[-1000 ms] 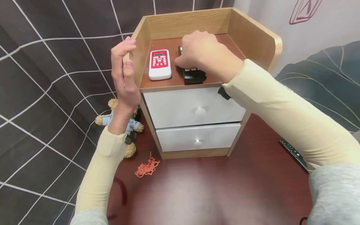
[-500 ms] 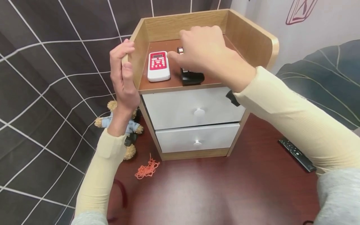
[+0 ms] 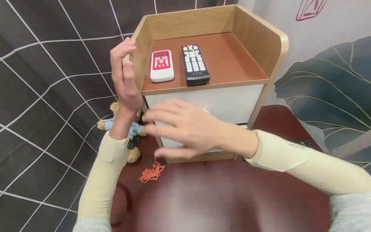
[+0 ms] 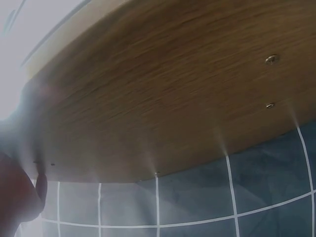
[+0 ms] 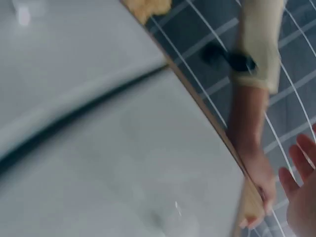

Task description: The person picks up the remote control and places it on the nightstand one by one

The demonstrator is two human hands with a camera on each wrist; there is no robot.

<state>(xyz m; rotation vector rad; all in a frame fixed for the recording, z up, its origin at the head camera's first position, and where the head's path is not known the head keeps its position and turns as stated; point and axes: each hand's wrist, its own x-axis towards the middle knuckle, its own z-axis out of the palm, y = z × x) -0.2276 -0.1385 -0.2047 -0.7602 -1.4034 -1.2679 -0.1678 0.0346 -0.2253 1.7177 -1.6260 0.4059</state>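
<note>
My left hand [image 3: 127,80] grips the front edge of the left side panel [image 3: 142,48] of a small wooden cabinet, thumb on one side and fingers on the other. The left wrist view shows that panel's outer face [image 4: 163,98] from below. In front of the white upper drawer [image 3: 232,100], my right hand [image 3: 188,129] hangs with spread fingers and nothing in it, slightly blurred. On the brown cabinet top lie a black remote control [image 3: 195,64] with white keys and, left of it, a white remote control [image 3: 161,66] with a red face. Neither hand touches them.
Beside the cabinet on the left lies a teddy bear [image 3: 134,155] in blue, partly behind my left arm. Tangled orange string [image 3: 152,173] lies on the dark red floor [image 3: 203,193]. Another black remote [image 3: 304,143] is mostly hidden by my right sleeve. A dark checked curtain [image 3: 58,96] hangs left.
My right hand has lifted off the black remote and come down and toward me, its fingers now spread before the drawers. The black remote is now fully visible. My left hand keeps its grip.
</note>
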